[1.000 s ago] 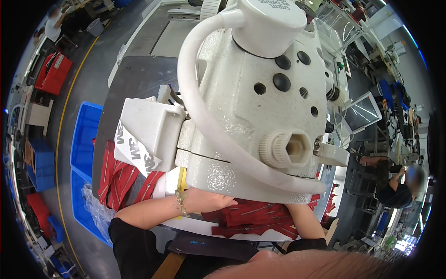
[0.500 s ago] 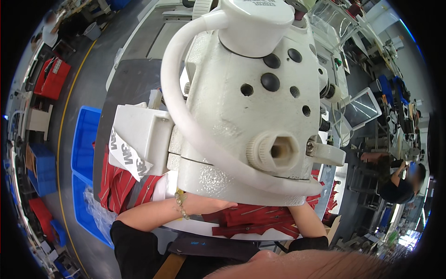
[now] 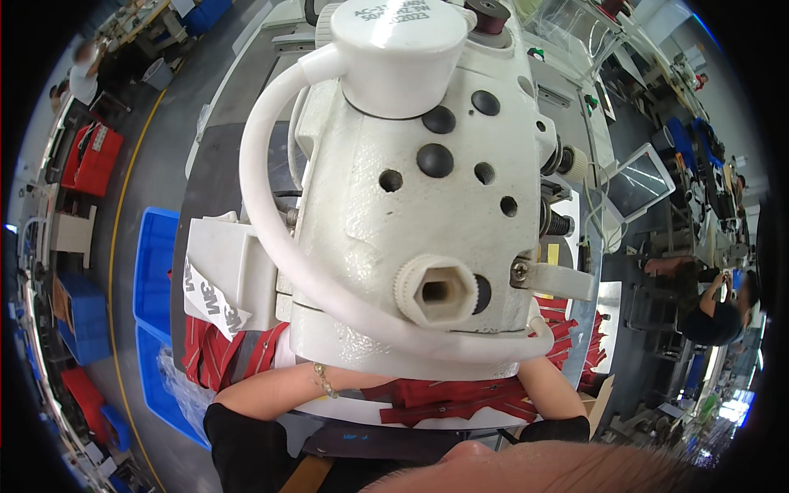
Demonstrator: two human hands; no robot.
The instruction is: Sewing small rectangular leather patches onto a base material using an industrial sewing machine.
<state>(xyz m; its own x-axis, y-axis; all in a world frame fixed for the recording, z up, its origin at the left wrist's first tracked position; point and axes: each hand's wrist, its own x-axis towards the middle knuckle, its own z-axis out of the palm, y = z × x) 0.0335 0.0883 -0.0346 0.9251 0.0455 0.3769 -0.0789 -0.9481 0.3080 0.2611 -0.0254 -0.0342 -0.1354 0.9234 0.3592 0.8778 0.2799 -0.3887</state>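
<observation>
A white sewing machine head [image 3: 353, 222] fills the middle of the view and hides most of both hands. My left hand [image 3: 358, 379] reaches under its near edge, a beaded bracelet [image 3: 325, 381] at the wrist; the fingers are out of sight. From the lower right, my right forearm [image 3: 549, 389] goes up behind the machine, and the hand on it is hidden. Red zippers [image 3: 460, 397] with metal teeth lie in strips on the white surface between my forearms. More red zippers [image 3: 215, 355] are heaped beyond my left forearm. What either hand holds cannot be seen.
Blue bins [image 3: 153, 275] stand on the floor at left, one with clear plastic. A white lever [image 3: 559, 281] juts from the machine's right side. A tilted screen [image 3: 643, 182] is farther right. Another person [image 3: 713, 319] sits at the far right.
My view has shifted, so the machine appears farther left and a little lower. My forearms stay in nearly the same place beneath it. My left thumb, visible before, is now hidden.
</observation>
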